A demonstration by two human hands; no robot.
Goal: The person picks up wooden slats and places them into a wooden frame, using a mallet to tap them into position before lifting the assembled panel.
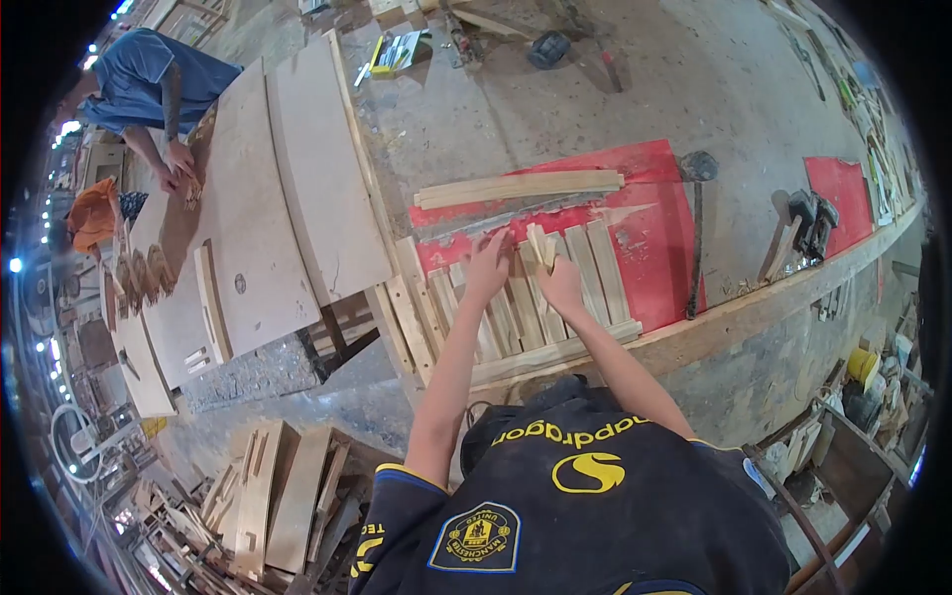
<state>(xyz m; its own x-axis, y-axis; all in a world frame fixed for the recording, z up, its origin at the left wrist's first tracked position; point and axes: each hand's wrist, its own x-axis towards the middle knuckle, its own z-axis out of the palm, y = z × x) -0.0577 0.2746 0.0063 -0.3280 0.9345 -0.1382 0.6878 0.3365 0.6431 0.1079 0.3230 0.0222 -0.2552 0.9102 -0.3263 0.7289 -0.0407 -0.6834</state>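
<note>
My right hand (562,285) is closed round a short pale wooden strip (540,244), which points up past the fingers. To its left, my left hand (487,268) lies with fingers stretched out over the upper ends of the slats, gripping nothing that I can see. Several wooden slats (602,266) stand side by side under and around both hands. A longer rail (555,352) crosses their near ends. Beyond the hands, another long wooden rail (518,187) rests on the red sheet (654,233).
Large pale boards (322,178) lie to the left, where a person in blue (164,84) bends over wood pieces. A dark clamp-like tool (813,226) sits at the right. A metal bar (698,248) crosses the red sheet. Offcuts (263,486) are piled below left.
</note>
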